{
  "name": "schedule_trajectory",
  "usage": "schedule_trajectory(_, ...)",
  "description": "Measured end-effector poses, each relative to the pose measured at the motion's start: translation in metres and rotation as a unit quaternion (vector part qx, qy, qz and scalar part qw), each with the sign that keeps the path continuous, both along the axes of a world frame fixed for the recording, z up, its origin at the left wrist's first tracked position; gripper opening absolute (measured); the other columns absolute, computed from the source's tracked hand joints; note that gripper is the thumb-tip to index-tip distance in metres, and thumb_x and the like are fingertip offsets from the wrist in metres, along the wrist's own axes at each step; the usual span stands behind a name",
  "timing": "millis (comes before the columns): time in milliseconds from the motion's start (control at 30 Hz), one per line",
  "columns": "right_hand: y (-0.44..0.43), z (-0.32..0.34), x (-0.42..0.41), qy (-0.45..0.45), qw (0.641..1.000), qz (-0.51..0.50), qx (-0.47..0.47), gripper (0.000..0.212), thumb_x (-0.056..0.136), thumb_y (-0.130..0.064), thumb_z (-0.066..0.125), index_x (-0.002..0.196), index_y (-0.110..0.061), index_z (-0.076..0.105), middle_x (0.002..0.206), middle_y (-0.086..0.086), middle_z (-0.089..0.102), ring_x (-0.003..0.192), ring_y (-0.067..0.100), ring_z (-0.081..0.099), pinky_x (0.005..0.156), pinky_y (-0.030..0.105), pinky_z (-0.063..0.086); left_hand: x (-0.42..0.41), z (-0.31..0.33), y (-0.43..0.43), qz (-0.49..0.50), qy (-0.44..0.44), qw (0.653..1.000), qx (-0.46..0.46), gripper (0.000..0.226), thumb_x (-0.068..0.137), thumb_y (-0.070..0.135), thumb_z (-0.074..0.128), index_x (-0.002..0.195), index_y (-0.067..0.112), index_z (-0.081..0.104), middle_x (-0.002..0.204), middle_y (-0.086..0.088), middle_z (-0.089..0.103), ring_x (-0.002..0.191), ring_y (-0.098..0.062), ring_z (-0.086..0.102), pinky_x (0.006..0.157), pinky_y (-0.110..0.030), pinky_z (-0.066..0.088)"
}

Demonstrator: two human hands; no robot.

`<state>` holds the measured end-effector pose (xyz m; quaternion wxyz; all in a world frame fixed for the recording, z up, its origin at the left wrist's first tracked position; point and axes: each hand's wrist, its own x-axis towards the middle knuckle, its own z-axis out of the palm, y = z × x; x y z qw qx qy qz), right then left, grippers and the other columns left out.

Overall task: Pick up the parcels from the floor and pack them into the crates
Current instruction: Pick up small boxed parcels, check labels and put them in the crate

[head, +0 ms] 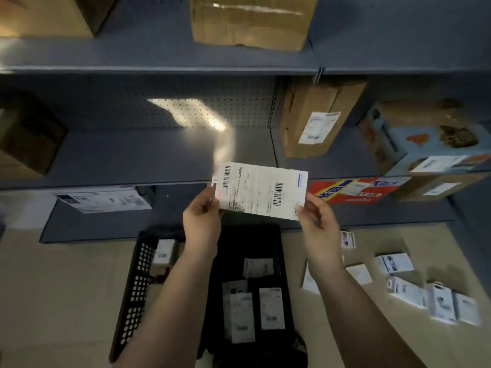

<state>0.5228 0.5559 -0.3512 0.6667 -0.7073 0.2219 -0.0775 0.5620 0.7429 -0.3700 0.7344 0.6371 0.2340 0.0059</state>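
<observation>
While left hand (203, 208) and right hand (317, 216) pinch one parcel (261, 191) | black crate (138, 282) holds labelled parcels (269, 308)

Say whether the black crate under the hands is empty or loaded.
Loaded, partly: several white-labelled parcels lie inside the black crate.

Dark blue shelving (159, 155) spans the view. Cardboard box (252, 22) at 12 o'clock; labelled carton (295, 120) at 2 o'clock; red carton (345, 192) at 3 o'clock.
</observation>
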Motion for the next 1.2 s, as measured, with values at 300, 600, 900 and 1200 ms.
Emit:
schedule_trajectory(300,-0.025,-0.214,0.04,0.168,0.979,0.008,0.115,0.026,0.105,-0.015,0.042,0.114,-0.023,0.065,0.12,0.002,0.068,0.116,0.014,0.062,0.092,0.021,0.049,0.01,-0.245,-0.014,0.039,0.079,0.988,0.13,0.037,0.098,0.014,0.055,0.099,0.046,0.075,0.118,-0.001,0.071,0.109,-0.018,0.069,0.098,-0.043,0.056)
schedule_trajectory(600,-0.037,-0.473,0.041,0.27,0.957,0.103,0.024,0.03,0.103,-0.019,0.041,0.122,-0.014,0.064,0.11,0.004,0.07,0.093,0.014,0.064,0.068,0.021,0.046,-0.022,-0.499,-0.03,0.003,0.209,0.971,0.117,0.035,0.1,0.006,0.055,0.131,0.019,0.067,0.104,0.007,0.073,0.09,-0.007,0.068,0.084,-0.027,0.057)
schedule_trajectory(900,-0.034,-0.61,0.032,0.335,0.91,0.213,-0.12,0.074,0.094,-0.008,0.054,0.158,-0.017,0.016,0.156,0.008,0.028,0.136,0.031,0.039,0.104,0.029,0.036,-0.017,-0.623,-0.025,-0.097,0.263,0.948,0.148,0.036,0.103,0.0,0.048,0.135,0.007,0.062,0.111,-0.001,0.069,0.079,-0.009,0.06,0.079,-0.017,0.054)
schedule_trajectory(1200,-0.034,-0.641,0.037,0.436,0.75,0.356,-0.348,0.081,0.096,-0.019,0.053,0.157,-0.01,0.0,0.16,0.024,0.01,0.147,0.041,0.015,0.121,0.049,0.019,-0.015,-0.653,-0.037,-0.233,0.314,0.902,0.184,0.032,0.104,-0.001,0.045,0.132,-0.002,0.061,0.132,-0.012,0.062,0.119,-0.025,0.059,0.106,-0.028,0.045)
